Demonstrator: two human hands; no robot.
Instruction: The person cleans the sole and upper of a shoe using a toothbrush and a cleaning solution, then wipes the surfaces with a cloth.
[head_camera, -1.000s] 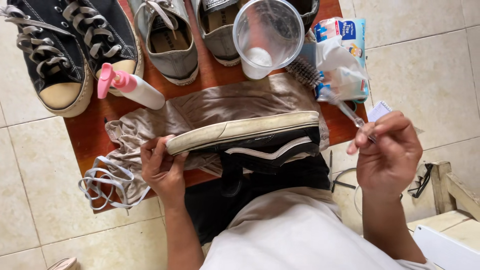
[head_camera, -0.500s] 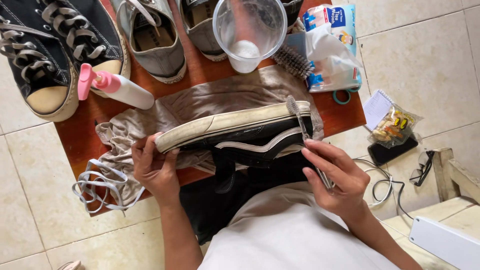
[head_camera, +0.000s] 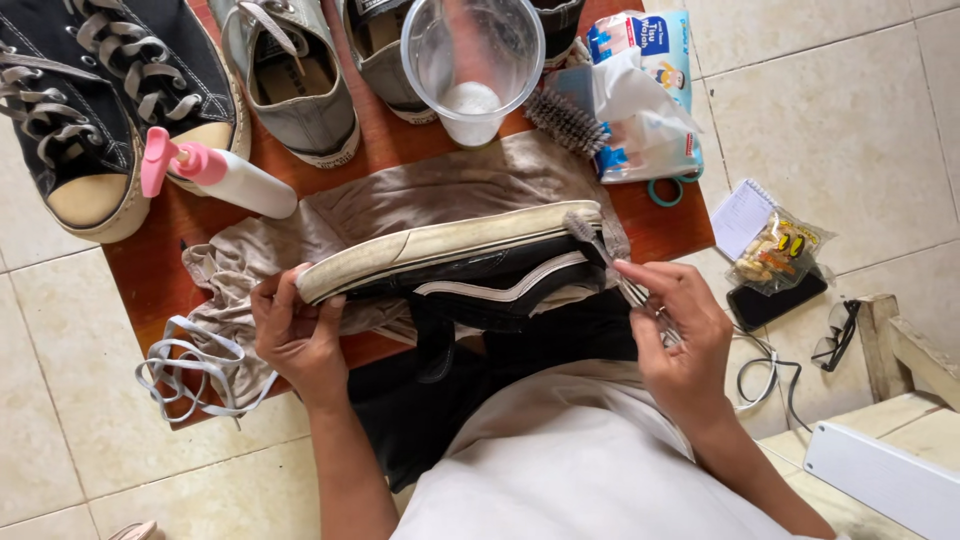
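Pale tiled floor (head_camera: 860, 110) (daylit) under a small reddish wooden table (head_camera: 150, 275).

A black low-top sneaker (head_camera: 470, 270) with a white side stripe lies on its side across a crumpled beige cloth, its scuffed, yellowed white sole edge turned up and away from the person, the toe gripped in the left hand (head_camera: 300, 335). A clear-handled toothbrush (head_camera: 605, 260), pinched in the fingers of the right hand (head_camera: 680, 335), is tilted so its grey bristle head rests against the sole's rim at the heel end. The shoe has no laces, and its dark tongue hangs down toward the person's lap.
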